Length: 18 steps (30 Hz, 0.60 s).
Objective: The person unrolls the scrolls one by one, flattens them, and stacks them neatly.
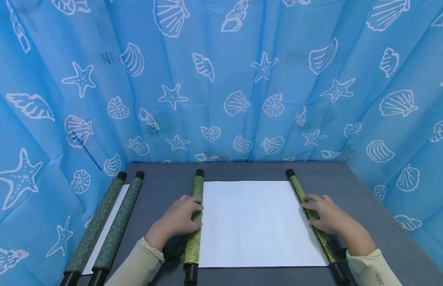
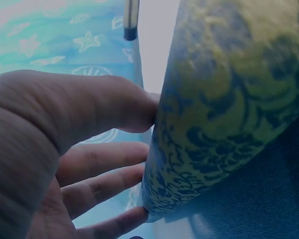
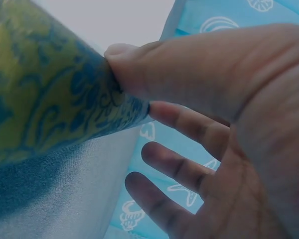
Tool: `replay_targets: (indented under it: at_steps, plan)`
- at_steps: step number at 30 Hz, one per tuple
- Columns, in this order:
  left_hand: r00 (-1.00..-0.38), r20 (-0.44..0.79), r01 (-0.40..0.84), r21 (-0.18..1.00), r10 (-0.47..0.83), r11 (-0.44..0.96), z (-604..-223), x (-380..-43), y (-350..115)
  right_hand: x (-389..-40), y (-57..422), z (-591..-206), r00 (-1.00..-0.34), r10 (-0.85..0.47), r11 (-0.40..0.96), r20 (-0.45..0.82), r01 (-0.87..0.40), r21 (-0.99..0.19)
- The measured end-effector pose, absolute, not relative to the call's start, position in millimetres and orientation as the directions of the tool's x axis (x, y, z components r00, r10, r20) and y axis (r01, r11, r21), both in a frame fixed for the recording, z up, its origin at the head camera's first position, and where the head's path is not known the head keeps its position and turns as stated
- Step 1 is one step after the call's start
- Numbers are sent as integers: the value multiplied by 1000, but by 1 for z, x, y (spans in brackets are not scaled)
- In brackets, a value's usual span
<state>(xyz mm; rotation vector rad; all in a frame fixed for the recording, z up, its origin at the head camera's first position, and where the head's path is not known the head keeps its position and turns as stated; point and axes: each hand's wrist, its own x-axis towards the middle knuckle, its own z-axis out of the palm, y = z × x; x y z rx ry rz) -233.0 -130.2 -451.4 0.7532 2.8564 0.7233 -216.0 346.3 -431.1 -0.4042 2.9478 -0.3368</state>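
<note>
A hanging scroll lies partly unrolled, its white paper (image 1: 255, 224) spread between two yellow-green patterned rolls with black knobs. My left hand (image 1: 179, 216) holds the left roll (image 1: 192, 248) about its middle. In the left wrist view the thumb lies on one side of that patterned roll (image 2: 224, 109) and fingertips touch the other. With my right hand (image 1: 326, 216) I pinch the right roll (image 1: 296, 184). The right wrist view has thumb and index finger meeting at this roll's edge (image 3: 65, 94), while other fingers stand apart from it.
Left of the scroll lies a second, dark green scroll (image 1: 118, 234), with a narrow white strip between its two rolls. Both rest on a grey cloth-covered table (image 1: 243, 171). A blue curtain (image 1: 221, 91) with white shells and starfish hangs behind and at both sides.
</note>
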Motion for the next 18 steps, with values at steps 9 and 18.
replay_targets:
  at_steps: [9,18]
  plan:
    - [-884,46,430,468,465,772,-451,-233,-132,-216,352,-429,-957,-259,950,-131,-229,-211]
    - [-889,69,429,476,454,768,-452,-233,-138,-218,366,-426,-954,-230,955,-193,-183,-235]
